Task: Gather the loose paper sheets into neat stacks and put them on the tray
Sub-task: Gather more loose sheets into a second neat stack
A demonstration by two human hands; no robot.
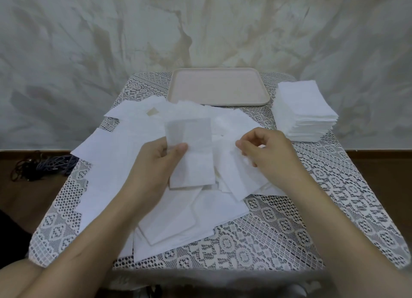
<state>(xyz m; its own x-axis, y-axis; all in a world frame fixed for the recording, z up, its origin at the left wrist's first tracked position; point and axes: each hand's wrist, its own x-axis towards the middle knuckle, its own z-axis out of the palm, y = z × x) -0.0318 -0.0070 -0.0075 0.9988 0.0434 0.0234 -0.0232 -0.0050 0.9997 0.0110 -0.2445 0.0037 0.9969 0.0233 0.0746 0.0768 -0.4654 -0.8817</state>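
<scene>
gathering step: on the near side of the tray (219, 86), the left grip (160, 157) clasps a sheet bundle (191, 155) while the right grip (265, 148) pinches a loose sheet (231, 170), which probably needs squaring onto that bundle next

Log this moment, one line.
left hand holds white paper sheets | right hand pinches loose white sheet | beige rectangular tray holds nothing

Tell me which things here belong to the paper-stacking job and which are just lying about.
Job: loose sheets on the table; small bundle gripped in the left hand; right hand at the pile; neat stack, right edge; empty tray at the back.
Lying about: tangled cords on the floor, left; lace tablecloth.
</scene>
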